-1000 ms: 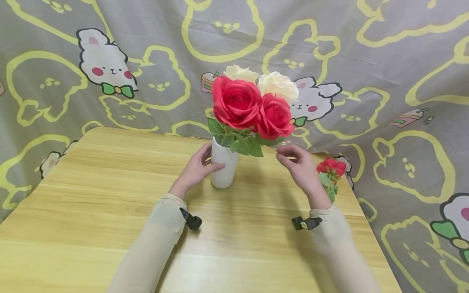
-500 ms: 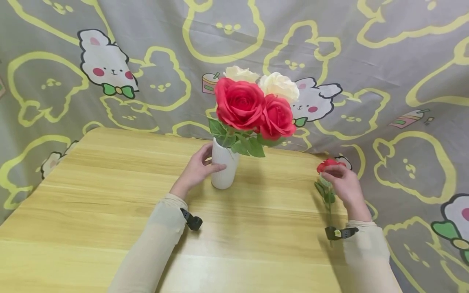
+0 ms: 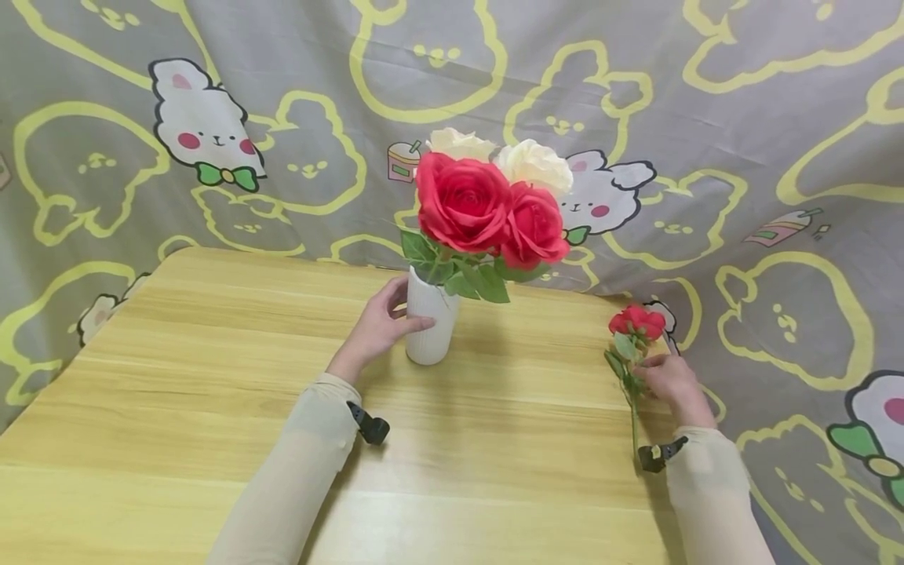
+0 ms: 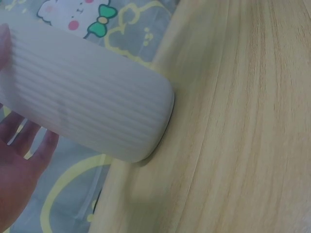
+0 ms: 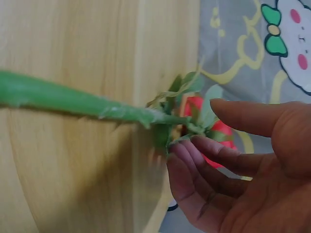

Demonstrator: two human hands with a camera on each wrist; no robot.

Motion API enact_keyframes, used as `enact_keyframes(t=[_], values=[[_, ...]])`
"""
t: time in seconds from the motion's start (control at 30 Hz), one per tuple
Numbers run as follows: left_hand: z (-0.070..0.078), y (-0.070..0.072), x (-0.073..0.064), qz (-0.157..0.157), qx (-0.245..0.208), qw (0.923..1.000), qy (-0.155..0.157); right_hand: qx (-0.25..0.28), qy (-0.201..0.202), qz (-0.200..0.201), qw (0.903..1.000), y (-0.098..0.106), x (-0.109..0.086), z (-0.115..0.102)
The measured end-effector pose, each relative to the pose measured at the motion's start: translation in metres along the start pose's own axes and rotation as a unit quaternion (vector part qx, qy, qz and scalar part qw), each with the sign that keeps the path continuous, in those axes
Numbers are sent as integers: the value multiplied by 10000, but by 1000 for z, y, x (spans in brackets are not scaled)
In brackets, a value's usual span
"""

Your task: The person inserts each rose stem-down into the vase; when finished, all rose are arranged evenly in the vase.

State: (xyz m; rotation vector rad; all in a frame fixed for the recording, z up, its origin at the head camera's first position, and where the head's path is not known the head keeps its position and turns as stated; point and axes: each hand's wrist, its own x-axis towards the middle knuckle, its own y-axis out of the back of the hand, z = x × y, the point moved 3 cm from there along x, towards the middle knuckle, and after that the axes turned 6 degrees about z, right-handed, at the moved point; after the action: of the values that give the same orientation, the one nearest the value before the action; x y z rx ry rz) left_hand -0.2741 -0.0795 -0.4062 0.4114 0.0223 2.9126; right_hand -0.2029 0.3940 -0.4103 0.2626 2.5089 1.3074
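In the head view a white ribbed vase (image 3: 431, 326) stands upright on the table. My left hand (image 3: 377, 326) holds its side, thumb across the front and fingers round the back. Two red roses (image 3: 464, 202) and two cream roses (image 3: 537, 169) with green leaves stand in the vase. At the table's right edge lies a single red rose (image 3: 637, 322) with a long green stem (image 5: 73, 97). My right hand (image 3: 671, 380) is at this stem, just below the bloom. In the right wrist view its thumb and fingers stand apart around the leafy stem, not closed on it.
The wooden table (image 3: 212, 377) has its right edge close beside the single rose. A grey cloth (image 3: 318, 63) with yellow outlines and white rabbits hangs behind and at both sides. Dark cameras sit on both wrists, the right one (image 3: 662, 455) near the stem's lower end.
My right hand has moved right from beside the bouquet to the single rose, then down from its bloom to the stem. My left hand has stayed on the vase.
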Motion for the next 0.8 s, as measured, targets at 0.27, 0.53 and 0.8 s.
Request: enact_keyframes(t=[0.27,0.53,0.8], values=[[4,0,-1,-39,-76,9998,175,85,-153,-64,9998,-9,11,6],[2,0,-1,47,8,9999,129,501,22,26,9987,-10,12,5],[1,-1,-2,168,265,9995,24,1767,444,32,9833,0,-7,-19]])
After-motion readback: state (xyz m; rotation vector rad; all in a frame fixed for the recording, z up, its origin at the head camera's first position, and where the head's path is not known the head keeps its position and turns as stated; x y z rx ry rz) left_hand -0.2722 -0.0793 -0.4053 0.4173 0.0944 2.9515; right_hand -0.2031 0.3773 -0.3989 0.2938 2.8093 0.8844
